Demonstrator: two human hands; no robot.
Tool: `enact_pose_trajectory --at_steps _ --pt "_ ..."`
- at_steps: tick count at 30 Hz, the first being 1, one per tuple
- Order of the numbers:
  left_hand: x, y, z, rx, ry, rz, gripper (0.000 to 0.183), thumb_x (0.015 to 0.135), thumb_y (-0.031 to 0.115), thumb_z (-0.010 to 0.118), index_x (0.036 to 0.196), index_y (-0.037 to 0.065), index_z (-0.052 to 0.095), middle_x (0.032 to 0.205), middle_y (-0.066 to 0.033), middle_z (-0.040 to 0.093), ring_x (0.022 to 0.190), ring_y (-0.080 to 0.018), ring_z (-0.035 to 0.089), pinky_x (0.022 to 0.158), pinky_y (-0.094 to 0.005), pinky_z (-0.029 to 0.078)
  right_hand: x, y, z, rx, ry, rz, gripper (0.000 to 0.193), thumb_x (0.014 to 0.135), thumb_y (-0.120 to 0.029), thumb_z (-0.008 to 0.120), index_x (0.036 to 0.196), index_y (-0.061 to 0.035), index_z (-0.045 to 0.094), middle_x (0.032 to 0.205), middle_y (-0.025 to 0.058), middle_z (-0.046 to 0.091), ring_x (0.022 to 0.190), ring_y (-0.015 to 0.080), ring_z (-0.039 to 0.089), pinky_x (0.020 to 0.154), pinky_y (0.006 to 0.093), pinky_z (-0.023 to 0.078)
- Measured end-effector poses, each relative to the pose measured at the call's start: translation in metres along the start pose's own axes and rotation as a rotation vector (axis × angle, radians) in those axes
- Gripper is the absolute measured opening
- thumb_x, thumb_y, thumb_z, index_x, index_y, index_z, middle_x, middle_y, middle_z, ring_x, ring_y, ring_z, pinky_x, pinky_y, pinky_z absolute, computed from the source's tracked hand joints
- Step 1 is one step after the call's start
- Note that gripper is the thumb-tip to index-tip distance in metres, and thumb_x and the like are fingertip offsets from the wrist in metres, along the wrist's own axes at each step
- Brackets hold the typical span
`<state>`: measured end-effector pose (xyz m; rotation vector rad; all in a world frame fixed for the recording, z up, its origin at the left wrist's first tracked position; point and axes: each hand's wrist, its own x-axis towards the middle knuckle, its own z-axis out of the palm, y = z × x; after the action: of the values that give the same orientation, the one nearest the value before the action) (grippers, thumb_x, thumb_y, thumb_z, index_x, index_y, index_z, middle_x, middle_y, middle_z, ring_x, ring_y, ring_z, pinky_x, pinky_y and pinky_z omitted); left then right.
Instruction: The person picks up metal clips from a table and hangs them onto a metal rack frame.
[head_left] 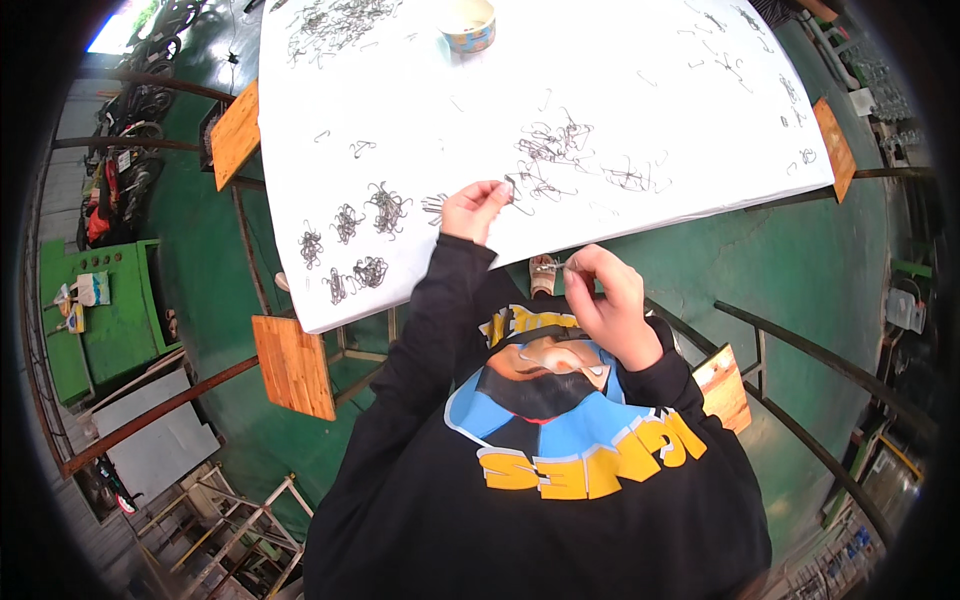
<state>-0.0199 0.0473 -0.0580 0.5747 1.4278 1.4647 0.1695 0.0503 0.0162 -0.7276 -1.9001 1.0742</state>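
My left fingers [492, 202] pinch a dark hook [510, 181], my right fingers [590, 260] a thin piece [557, 267]; five wire clumps [388, 210] lie at my ten o'clock, one tub [472, 42] near twelve.

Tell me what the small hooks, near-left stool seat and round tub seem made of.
Small hooks: probably metal wire with a dark finish, being thin and sharply bent. Stool seat: wood, likely varnished, given its orange-brown boards and grain. Round tub: paper or plastic with colourful patterning outside; too small to tell which.
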Motion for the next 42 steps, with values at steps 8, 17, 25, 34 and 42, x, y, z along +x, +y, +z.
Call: enact_pose_trajectory --at_steps 8,17,25,34,42 --pt "-0.064 0.024 0.043 -0.307 -0.227 0.026 0.007 0.079 0.005 0.059 0.083 0.000 0.058 0.076 0.0013 0.055 0.068 -0.0048 0.049 0.061 -0.0184 0.040 0.006 0.006 0.005 -0.032 0.001 0.110 0.010 0.071 0.003 0.058 0.078 -0.0007 0.052 0.059 0.0073 0.051 0.042 0.0125 0.045 0.041 0.0235 0.036" --pt "-0.067 0.027 0.034 -0.082 -0.326 0.366 0.006 0.078 0.003 0.058 0.081 0.001 0.054 0.088 -0.0074 0.047 0.084 -0.0144 0.044 0.076 -0.0262 0.035 0.003 0.022 0.004 0.194 -0.158 0.260 0.016 0.071 0.001 0.061 0.084 -0.0029 0.054 0.059 0.0007 0.051 0.048 0.0065 0.044 0.045 0.0218 0.037" --pt "-0.078 0.025 0.027 -0.083 -0.471 0.369 0.012 0.077 0.009 0.061 0.080 0.000 0.053 0.087 -0.0091 0.049 0.083 -0.0163 0.045 0.078 -0.0283 0.034 0.049 0.126 -0.016 -0.459 -0.048 0.215 0.019 0.075 -0.012 0.058 0.093 -0.0061 0.061 0.075 0.0060 0.055 0.059 0.0170 0.055 0.053 0.0295 0.043" --pt "-0.084 0.017 0.012 0.053 -0.445 0.385 0.008 0.076 0.004 0.060 0.079 0.000 0.053 0.083 -0.0084 0.050 0.079 -0.0161 0.047 0.075 -0.0272 0.036 0.098 0.154 0.052 -0.993 -0.411 -0.080 0.008 0.069 -0.006 0.051 0.067 -0.0024 0.058 0.076 0.0118 0.057 0.065 0.0271 0.060 0.058 0.0372 0.048" --pt "-0.089 0.010 0.009 0.101 -0.415 0.408 0.007 0.073 0.003 0.061 0.076 0.001 0.055 0.079 -0.0060 0.053 0.074 -0.0141 0.050 0.069 -0.0242 0.039 0.118 0.168 0.029 -0.453 -0.261 0.214 0.015 0.067 -0.012 0.054 0.070 0.0019 0.059 0.065 0.0184 0.058 0.061 0.0290 0.059 0.057 0.0362 0.046"
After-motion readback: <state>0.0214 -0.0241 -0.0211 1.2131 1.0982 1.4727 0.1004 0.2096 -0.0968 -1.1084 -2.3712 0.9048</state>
